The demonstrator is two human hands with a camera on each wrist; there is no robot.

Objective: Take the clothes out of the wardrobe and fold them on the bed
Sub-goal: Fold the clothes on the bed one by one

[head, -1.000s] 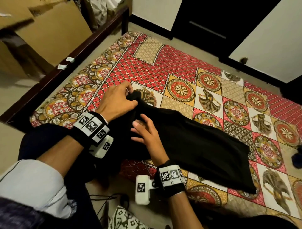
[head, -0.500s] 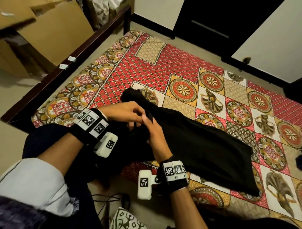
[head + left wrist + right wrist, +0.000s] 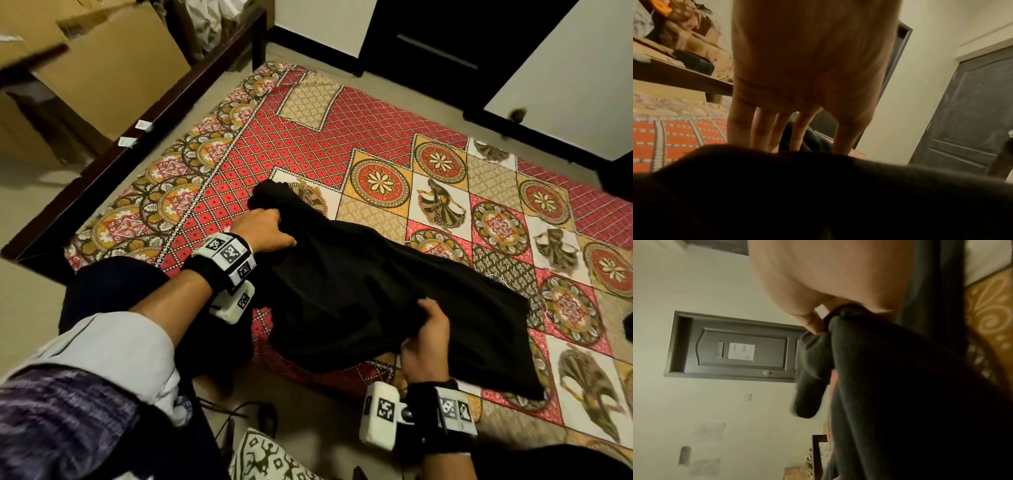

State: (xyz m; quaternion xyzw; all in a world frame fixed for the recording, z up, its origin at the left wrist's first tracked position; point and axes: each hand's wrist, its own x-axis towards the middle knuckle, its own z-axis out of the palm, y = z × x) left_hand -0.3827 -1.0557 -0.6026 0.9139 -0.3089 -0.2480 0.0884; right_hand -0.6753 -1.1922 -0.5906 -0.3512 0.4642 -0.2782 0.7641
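Black garment (image 3: 359,291) on the bed (image 3: 308,154), in both hands

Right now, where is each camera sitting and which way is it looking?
Head: on the person's head, looking forward and down at the bed; shows both forearms, the left hand and right hand gripping the black garment.
Left wrist: under the left hand, looking along the fingers towards a wall and a dark door.
Right wrist: under the right hand, turned sideways, facing a wall and another door.
Shared: all three show the black garment; the head and left wrist views share the red bedcover.
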